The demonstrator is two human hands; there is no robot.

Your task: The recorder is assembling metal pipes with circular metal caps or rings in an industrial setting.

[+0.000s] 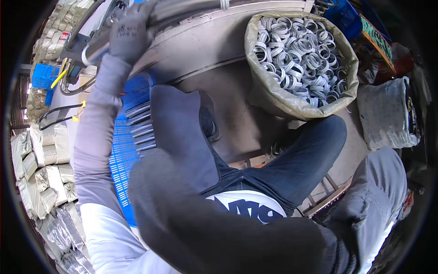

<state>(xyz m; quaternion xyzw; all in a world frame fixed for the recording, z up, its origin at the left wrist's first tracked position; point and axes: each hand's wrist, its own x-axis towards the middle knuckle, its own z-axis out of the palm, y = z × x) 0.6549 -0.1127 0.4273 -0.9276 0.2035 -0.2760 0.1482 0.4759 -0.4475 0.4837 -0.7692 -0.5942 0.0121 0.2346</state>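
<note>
My left hand (pixel 129 39), in a grey glove, reaches to the far left. Its fingers are bent over the edge of a workbench machine (pixel 182 13) with long dark rails; whatever lies under them is hidden. Dark and motion-smeared, my right hand (pixel 157 187) seems to be raised very near the camera, across the lower middle. Its fingers do not show clearly, nor does anything in them. A blue plastic basket (pixel 119 160) stands beside my left arm, and several dark metal tubes (pixel 141 125) lie at it. A dark grey apron flap (pixel 182 132) covers my left thigh.
A woven sack (pixel 292 109) full of pale metal rings (pixel 296 59) stands just beyond my right knee. Another stuffed sack (pixel 385 114) is at the right. Wrapped packages (pixel 50 178) are stacked along the left. A blue bin (pixel 342 18) is at the far right.
</note>
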